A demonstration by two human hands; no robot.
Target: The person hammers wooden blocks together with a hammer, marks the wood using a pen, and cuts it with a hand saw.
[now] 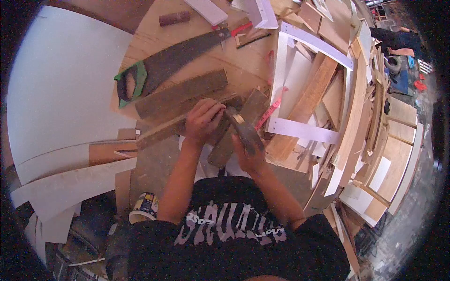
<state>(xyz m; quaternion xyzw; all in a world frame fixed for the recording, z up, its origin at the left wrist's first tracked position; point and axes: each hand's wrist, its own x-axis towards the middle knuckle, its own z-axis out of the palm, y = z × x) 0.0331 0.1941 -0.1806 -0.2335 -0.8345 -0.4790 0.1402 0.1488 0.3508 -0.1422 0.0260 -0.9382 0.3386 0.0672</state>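
Observation:
My left hand [205, 119] is closed in a pinch over the wooden pieces at the middle; what its fingertips hold is too small to tell. Wrapped round a dark, elongated tool [243, 127] is my right hand [248, 152], just right of the left one. The tool's far end is close to my left fingertips, and its kind is unclear. Under and beside both hands lie a long wooden strip [161, 130] and a short board [218, 151]. A wider brown board [183, 93] rests behind them.
A green-handled saw [180, 58] and a brown cylinder [174, 18] lie on the worktop. At the right are a white frame [304, 130], a red tape [269, 112] and stacked wood. A tub [144, 206] stands lower left. Another person's arm [402, 51] shows far right.

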